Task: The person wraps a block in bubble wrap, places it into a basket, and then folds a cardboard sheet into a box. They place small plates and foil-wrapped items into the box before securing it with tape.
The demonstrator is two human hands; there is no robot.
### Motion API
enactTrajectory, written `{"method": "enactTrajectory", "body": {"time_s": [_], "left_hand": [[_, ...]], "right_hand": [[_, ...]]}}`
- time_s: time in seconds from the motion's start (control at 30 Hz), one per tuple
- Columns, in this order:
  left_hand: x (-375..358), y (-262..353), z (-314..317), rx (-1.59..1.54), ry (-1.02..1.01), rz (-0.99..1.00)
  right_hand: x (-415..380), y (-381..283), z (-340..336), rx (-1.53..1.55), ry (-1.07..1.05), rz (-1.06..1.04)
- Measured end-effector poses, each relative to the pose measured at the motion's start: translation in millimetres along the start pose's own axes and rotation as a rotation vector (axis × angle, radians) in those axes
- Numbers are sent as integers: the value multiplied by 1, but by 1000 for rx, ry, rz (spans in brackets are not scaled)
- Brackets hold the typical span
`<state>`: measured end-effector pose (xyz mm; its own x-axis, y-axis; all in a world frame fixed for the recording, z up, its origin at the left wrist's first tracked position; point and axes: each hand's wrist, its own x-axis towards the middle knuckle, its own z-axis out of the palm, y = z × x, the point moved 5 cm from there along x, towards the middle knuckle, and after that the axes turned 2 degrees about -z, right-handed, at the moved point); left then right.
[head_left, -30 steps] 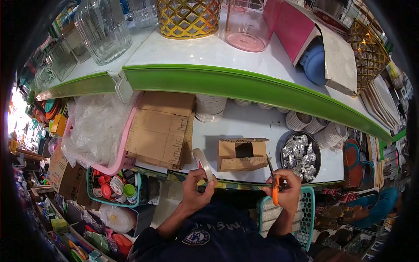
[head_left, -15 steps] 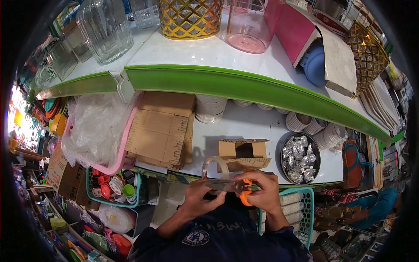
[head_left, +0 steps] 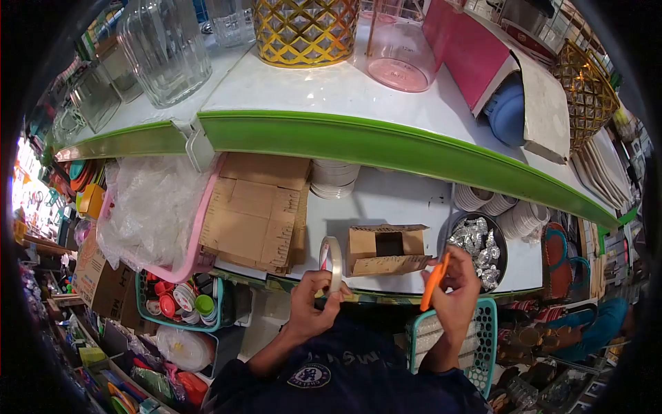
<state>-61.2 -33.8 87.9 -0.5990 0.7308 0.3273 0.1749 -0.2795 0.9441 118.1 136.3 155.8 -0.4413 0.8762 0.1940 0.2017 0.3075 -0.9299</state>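
My left hand [head_left: 317,303] is closed around the lower edge of a roll of clear tape [head_left: 333,257], which stands up on its rim side above the shelf's front edge. To the right, my right hand [head_left: 455,293] grips a pair of scissors with orange handles [head_left: 434,281]; the thin blades point up and away, in front of the black bowl [head_left: 507,252]. Between the two hands sits a small open cardboard box [head_left: 365,265] on the white lower shelf, touched by neither. Foil-wrapped pieces [head_left: 476,234] fill the bowl.
Flattened cardboard [head_left: 248,214] is stacked at the left, beside a pink basket [head_left: 200,248] of clear plastic bags. Stacks of white bowls [head_left: 334,181] stand behind. A green-edged upper shelf [head_left: 386,138] with glassware overhangs the work area. A teal basket [head_left: 491,324] is below right.
My hands have moved apart. The scissors went right, away from the tape roll, and their blades turned upward. The roll stays in my left hand.
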Motion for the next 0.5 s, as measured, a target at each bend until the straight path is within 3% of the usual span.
{"method": "enactTrajectory", "body": {"time_s": [0.17, 0.23, 0.4, 0.5], "left_hand": [[4, -8, -5, -173, 14, -95], [5, -10, -6, -240, 30, -94], [9, -11, -7, -276, 62, -165], [8, -21, -12, -248, 88, -176]], "right_hand": [[-1, 21, -29, -211, 122, 113], [-5, 29, -36, -470, 97, 167], [-9, 44, -29, -664, -23, 285], [-11, 62, -24, -692, -70, 224]]}}
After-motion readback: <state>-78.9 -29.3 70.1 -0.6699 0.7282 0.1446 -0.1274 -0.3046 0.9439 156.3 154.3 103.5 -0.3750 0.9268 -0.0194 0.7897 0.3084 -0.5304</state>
